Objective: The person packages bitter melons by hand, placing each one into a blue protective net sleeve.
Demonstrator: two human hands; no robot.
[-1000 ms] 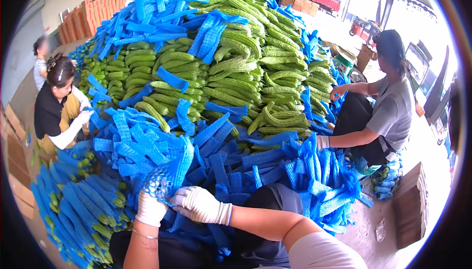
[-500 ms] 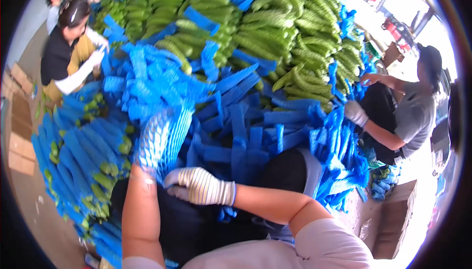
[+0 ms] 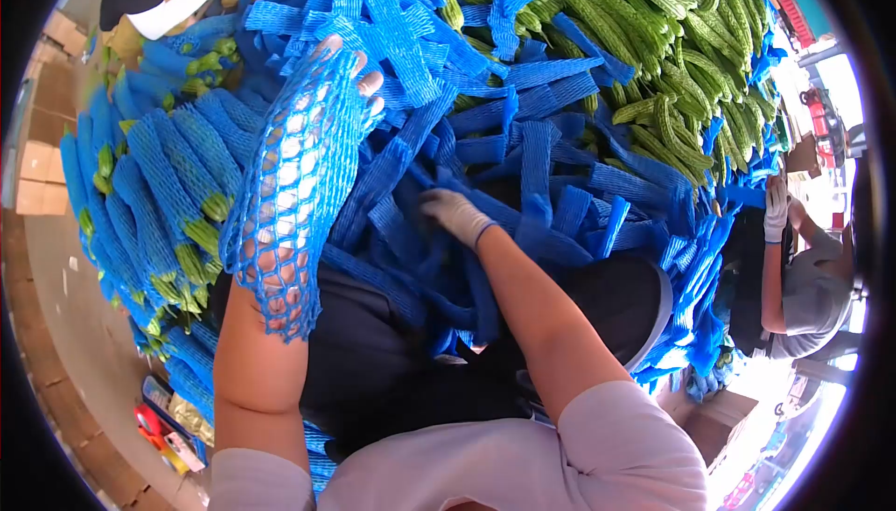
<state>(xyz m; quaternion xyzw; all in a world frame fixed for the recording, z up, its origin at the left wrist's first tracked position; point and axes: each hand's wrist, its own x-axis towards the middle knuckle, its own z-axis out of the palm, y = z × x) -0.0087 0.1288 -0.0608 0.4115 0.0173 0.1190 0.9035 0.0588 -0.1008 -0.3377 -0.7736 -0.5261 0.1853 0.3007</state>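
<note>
While the left hand (image 3: 341, 82) is thrust up inside a blue foam net sleeve (image 3: 285, 194) that wraps it from fingertips to forearm, its fingers spread to hold the tube open rather than clenched, the right hand (image 3: 453, 212), in a white knit glove, lies flat and loosely open on the heap of empty blue foam net sleeves (image 3: 523, 166), gripping nothing that shows. The stretched sleeve's long axis runs along the left forearm, its far mouth pointing up and away toward the pile of ridged green gourds (image 3: 653, 35), which lies beyond both hands; the right hand is somewhat nearer to it. Already sleeved gourds (image 3: 159, 194) lie stacked to the left.
</note>
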